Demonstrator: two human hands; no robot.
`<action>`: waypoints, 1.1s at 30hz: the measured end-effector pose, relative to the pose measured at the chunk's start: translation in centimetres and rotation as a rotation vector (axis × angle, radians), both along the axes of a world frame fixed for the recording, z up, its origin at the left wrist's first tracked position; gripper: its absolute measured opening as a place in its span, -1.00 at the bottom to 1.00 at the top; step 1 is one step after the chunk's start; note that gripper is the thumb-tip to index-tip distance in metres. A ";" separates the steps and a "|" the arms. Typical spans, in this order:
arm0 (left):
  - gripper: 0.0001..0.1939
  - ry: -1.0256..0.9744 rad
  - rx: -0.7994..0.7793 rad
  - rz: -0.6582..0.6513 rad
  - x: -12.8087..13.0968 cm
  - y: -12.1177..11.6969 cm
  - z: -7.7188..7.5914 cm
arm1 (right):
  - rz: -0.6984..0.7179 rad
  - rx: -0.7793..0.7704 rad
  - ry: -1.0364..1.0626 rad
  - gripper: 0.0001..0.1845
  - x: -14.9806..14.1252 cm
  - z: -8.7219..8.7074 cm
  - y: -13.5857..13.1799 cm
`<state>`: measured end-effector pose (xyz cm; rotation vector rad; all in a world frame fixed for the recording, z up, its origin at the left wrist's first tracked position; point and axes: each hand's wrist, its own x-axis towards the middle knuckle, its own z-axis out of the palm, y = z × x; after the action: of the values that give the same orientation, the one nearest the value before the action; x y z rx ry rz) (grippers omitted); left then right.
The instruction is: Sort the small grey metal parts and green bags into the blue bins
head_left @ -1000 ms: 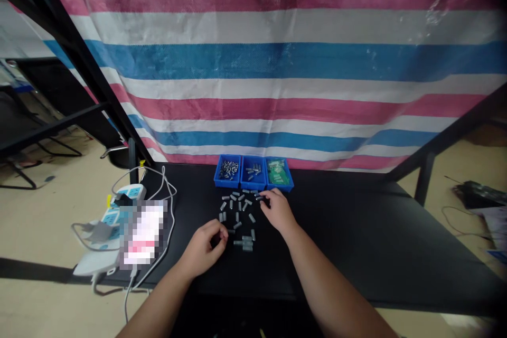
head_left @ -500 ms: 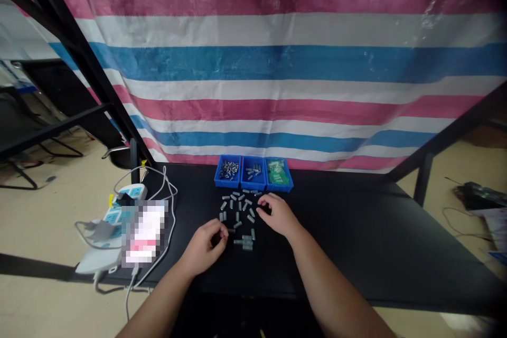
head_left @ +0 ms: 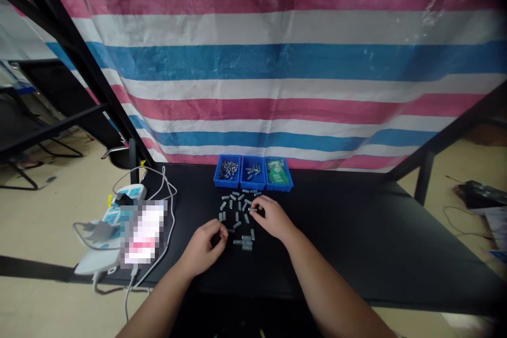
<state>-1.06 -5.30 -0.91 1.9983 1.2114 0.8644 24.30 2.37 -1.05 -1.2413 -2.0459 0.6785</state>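
Left hand (head_left: 204, 250): curled, fingertips pinched together; hold unclear.
Right hand (head_left: 273, 219): half open, fingertips among grey cylindrical parts (head_left: 240, 216); hold unclear.
Beyond right hand: blue trays (head_left: 252, 188).

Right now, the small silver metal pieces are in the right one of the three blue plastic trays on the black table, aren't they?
No: the small silver metal pieces are in the left tray, not the right one, as the head view shows. The three blue plastic trays are on the black table.

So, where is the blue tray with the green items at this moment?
In the head view, it is the rightmost of three blue trays on the black table's far edge, beside the middle tray, beyond the right hand.
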 end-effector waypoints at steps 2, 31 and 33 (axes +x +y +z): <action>-0.90 -0.001 0.001 -0.005 0.0 0.0 0.1 | 0.017 -0.062 0.154 -0.90 0.5 -0.1 0.1; -0.91 0.001 0.004 -0.006 0.0 0.0 -0.1 | -0.332 0.101 -0.155 -0.75 0.8 -1.4 2.5; -0.91 0.005 0.009 -0.006 0.0 0.1 -0.1 | -0.330 0.109 -0.163 -0.83 0.7 -1.4 2.5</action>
<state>-1.05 -5.24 -1.02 2.0110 1.2058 0.8644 25.00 4.90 -2.50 -1.5644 -1.9111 0.3166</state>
